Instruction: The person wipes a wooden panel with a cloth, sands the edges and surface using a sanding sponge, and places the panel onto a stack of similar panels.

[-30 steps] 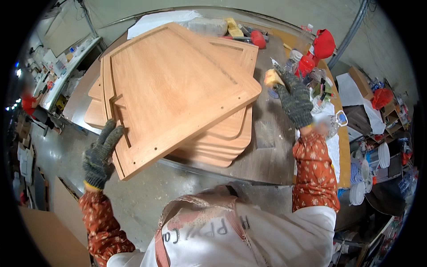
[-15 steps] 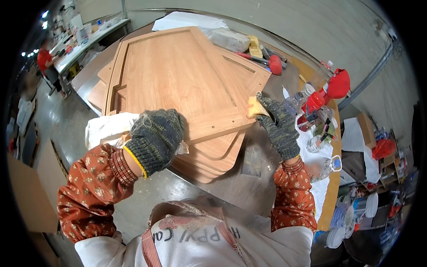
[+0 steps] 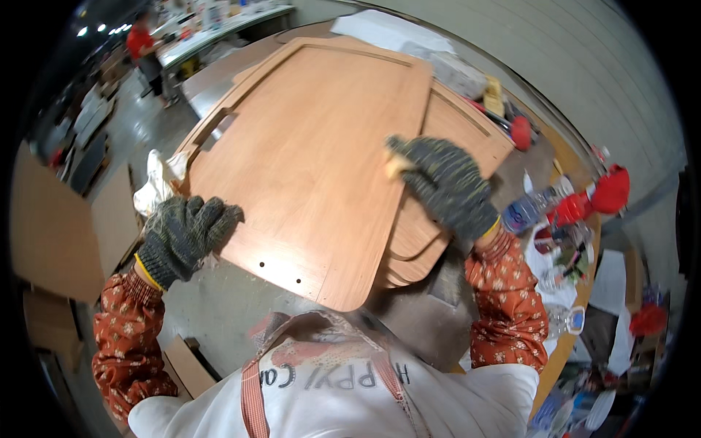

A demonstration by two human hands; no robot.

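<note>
Nr R hand (image 3: 444,188): clear btl (image 3: 534,204), blue label (image 3: 517,214), contents unclear.

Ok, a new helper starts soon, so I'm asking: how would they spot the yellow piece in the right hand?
Find the table with the stack of pale wooden boards. Over the right side of the top board is the gloved right hand, with the small yellow piece showing at its left. Unlike the yellow thing beyond the boards, this one is hand-held.
</note>
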